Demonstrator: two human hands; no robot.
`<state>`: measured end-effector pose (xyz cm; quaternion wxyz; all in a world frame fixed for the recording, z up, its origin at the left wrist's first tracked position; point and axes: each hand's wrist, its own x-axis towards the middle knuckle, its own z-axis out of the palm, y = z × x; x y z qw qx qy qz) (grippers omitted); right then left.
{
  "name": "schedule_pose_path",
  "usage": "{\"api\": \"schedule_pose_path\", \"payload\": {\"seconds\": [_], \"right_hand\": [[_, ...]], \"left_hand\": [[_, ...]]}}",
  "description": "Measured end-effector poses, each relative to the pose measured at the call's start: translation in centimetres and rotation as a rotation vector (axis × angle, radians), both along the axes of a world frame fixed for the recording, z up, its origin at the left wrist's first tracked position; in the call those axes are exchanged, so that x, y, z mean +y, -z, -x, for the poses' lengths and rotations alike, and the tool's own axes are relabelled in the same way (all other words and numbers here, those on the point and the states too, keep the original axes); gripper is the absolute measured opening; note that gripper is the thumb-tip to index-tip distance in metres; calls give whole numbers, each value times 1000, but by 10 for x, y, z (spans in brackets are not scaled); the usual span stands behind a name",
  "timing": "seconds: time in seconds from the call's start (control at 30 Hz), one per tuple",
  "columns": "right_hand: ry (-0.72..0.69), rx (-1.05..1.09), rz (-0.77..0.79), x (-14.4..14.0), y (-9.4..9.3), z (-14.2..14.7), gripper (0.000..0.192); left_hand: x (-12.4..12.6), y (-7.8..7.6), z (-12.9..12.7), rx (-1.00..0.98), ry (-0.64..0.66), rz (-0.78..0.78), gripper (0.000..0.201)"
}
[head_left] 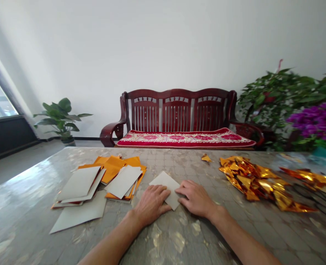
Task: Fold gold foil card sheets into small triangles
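Note:
A white-backed sheet of paper (pixel 165 178) lies on the table in front of me, turned so that a corner points away. My left hand (pixel 152 202) rests over its left side, fingers stretched out flat and thumb apart. At the right corner, my right hand (pixel 196 197) has its fingers curled, with index finger and thumb at the paper's edge. Part of the sheet is hidden under both hands. Nearest to my left hand is a stack of white and orange sheets (pixel 124 181). Another pile of white sheets (pixel 78 184) lies farther left.
Crumpled and folded shiny gold foil paper (pixel 251 180) is heaped to the right, beside a black cable (pixel 314 197). One small gold piece (pixel 206 158) lies near the far edge of the patterned table (pixel 185 239). Beyond stands a wooden bench (pixel 178 110), with plants on either side.

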<state>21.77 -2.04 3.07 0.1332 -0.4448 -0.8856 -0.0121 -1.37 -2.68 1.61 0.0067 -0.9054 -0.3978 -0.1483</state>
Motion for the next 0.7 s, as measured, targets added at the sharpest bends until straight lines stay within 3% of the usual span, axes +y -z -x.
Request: {"api": "schedule_pose_path", "payload": {"seconds": [0.13,0.27,0.5,0.7], "right_hand": [[-88,22,28,2,1,-7,17],[-16,-5,-97,3,14,1,8],[63,-3,-158,2,21,17,19],[22,114,-80,4,20,11,13]], "left_hand": [[1,1,2,-7,10,-9,39],[2,-1,2,-40,53,17,48],[3,1,-4,-13,2,43,16],[9,7,-4,-42,-41,50,17]]}}
